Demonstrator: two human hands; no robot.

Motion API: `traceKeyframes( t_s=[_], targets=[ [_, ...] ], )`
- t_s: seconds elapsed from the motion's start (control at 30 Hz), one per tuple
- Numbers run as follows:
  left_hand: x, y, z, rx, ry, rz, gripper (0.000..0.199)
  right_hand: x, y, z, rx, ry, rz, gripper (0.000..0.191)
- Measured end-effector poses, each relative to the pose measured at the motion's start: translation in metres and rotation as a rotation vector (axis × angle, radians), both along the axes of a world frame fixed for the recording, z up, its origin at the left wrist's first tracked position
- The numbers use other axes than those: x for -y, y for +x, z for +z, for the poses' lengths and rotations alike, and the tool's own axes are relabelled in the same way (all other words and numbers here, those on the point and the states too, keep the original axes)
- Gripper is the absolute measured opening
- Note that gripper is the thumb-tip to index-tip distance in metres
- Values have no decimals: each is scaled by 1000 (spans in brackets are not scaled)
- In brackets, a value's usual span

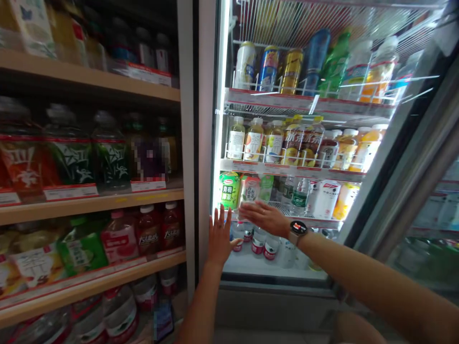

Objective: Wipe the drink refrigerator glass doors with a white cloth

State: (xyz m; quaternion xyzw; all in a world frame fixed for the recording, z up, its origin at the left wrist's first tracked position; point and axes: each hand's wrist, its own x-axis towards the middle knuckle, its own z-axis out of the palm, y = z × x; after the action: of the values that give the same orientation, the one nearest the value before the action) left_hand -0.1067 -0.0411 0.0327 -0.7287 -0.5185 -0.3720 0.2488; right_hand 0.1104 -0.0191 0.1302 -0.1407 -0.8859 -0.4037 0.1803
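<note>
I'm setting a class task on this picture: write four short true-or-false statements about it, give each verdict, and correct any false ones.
1. The bare right hand wears a round, dark-faced smartwatch on its wrist. True.
2. The bare left hand grips a green carton. False: it is open, with fingers spread, holding nothing.
3. Dark red plastic bottles with white caps stand on a light wooden shelf. True.
4. The chiller's top wire rack holds only metal cans. False: it holds metal cans and plastic bottles.
</note>
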Motion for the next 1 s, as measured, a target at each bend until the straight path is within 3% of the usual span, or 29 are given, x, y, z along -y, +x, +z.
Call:
traceKeyframes(
  t_s=[0.13,0.23,0.33,0.57,0.63,0.7,0.77,0.83,0.93,1.0],
  targets=[
    [0,1,1,16,18,8,121,-7,9,78,-223,63,-107,68],
    [0,4,2,32,12,5,120,-9,12,100,-418,115,-124,74],
    [-1,11,1,69,13,15,118,-7,11,77,-392,99,-117,70],
    [-10,40,-1,144,110,31,117,3,21,-36,-44,4,-20,44],
    [-12,48,0,142,125,11,116,5,30,-53,-16,-20,-16,43],
    [-14,57,0,130,119,-22,117,7,40,-54,-2,-35,-29,46],
    [-17,65,-3,116,93,-37,117,8,52,-37,-7,-30,-76,50],
    [-21,72,-6,114,64,-22,116,9,63,-5,-74,0,-160,56],
    [-27,78,-11,142,63,-1,118,7,75,48,-328,92,-270,69],
    [-30,78,-11,155,80,-6,121,4,77,68,-498,149,-291,74]
  ],
)
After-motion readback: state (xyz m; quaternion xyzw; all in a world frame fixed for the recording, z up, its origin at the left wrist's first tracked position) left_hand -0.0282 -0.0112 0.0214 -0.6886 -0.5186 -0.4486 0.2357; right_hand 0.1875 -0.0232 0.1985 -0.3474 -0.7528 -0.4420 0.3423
